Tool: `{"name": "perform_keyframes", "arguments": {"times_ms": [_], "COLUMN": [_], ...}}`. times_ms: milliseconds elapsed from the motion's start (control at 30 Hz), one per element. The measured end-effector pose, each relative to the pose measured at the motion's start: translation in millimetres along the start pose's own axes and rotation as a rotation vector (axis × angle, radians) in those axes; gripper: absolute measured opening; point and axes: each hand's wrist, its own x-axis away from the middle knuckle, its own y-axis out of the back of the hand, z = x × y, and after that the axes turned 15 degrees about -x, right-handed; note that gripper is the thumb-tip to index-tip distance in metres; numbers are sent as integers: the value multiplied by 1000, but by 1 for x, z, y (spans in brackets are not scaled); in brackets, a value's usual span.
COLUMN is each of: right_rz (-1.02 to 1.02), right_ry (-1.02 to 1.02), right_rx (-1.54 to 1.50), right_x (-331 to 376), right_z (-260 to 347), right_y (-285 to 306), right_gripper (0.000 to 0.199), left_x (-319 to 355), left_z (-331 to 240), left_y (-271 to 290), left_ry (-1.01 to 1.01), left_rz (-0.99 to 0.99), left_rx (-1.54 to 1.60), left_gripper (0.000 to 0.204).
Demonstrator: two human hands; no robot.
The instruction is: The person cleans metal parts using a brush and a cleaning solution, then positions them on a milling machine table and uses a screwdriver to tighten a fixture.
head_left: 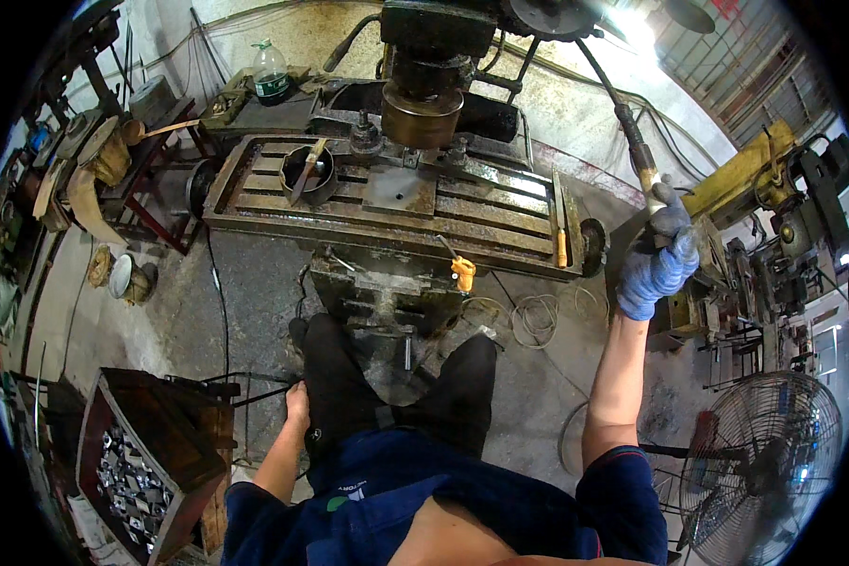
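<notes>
Gripping the long machine lever [632, 141] near its pale end, high at the person's right, the gloved right hand [658, 255] has its grip wrapped fully around it; stiff and probably heavy to swing, it suits that end hold, while the bare left hand [297, 404] rests on the thigh.

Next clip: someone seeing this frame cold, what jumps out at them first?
Probably the right hand in its blue glove, raised at the right and gripping the long lever handle that runs up to the machine head. Next, the heavy rust-brown slotted machine table straight ahead, with a round metal pot on its left end. The bare left hand rests low by the person's thigh, and a big fan fills the lower right.
</notes>
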Motion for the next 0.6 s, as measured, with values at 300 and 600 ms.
{"name": "perform_keyframes", "arguments": {"times_ms": [300, 600], "right_rz": [65, 32], "right_ry": [34, 39], "right_rx": [54, 25], "right_x": [11, 5], "right_z": [-4, -9], "right_y": [5, 1], "right_gripper": [43, 48], "left_x": [69, 109], "left_z": [-50, -76], "left_y": [-15, -1], "left_ry": [-215, -323], "left_rz": [-128, -57], "left_rx": [-721, -933], "left_gripper": [54, 54]}}
